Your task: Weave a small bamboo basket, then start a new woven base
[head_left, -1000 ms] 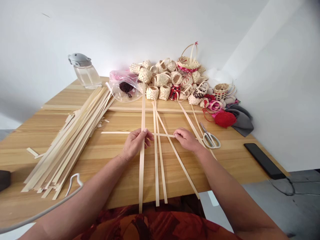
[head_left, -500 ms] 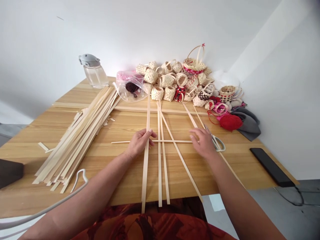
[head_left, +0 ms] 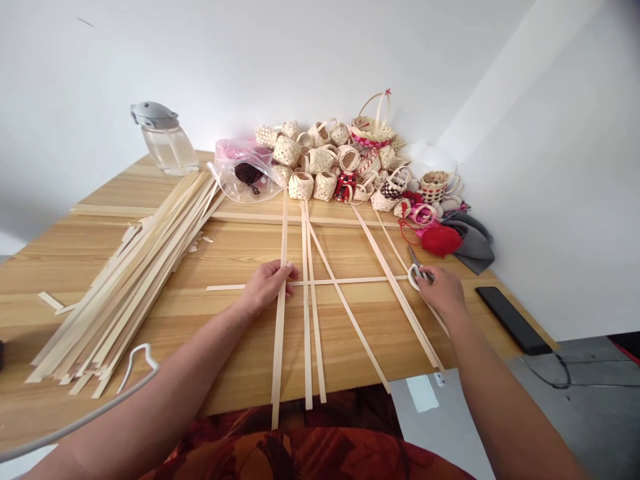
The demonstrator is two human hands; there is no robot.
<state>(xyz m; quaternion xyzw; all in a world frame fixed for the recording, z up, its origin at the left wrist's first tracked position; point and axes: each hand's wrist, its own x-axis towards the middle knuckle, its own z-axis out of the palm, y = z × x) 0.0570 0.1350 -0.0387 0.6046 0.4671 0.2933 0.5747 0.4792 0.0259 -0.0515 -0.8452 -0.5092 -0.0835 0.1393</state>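
Note:
My left hand (head_left: 265, 285) is closed on a long pale wooden strip (head_left: 278, 340), thumb on top and fingers curled past its edge. Several similar upright strips (head_left: 306, 327) fan out to its right, one of them slanted. Across these runs a thin crosswise strip (head_left: 367, 280), its left part passing by my left hand. At the right, my right hand (head_left: 443, 291) grips the pale-handled scissors (head_left: 415, 268) by the handles, blades pointing away. A wide strip (head_left: 393, 283) lies just left of the scissors, and a narrow one passes beneath them.
A thick bundle of strips (head_left: 125, 287) covers the left side. Small woven baskets (head_left: 320, 160) are heaped at the back, beside a plastic bag (head_left: 250, 180) and red yarn (head_left: 441, 239). A water bottle (head_left: 167, 143), black phone (head_left: 513, 320) and white cable (head_left: 90, 417) also lie around.
My right hand has moved right, off the strips, and taken hold of the scissors. My left hand stays on its strip. The view has shifted slightly right.

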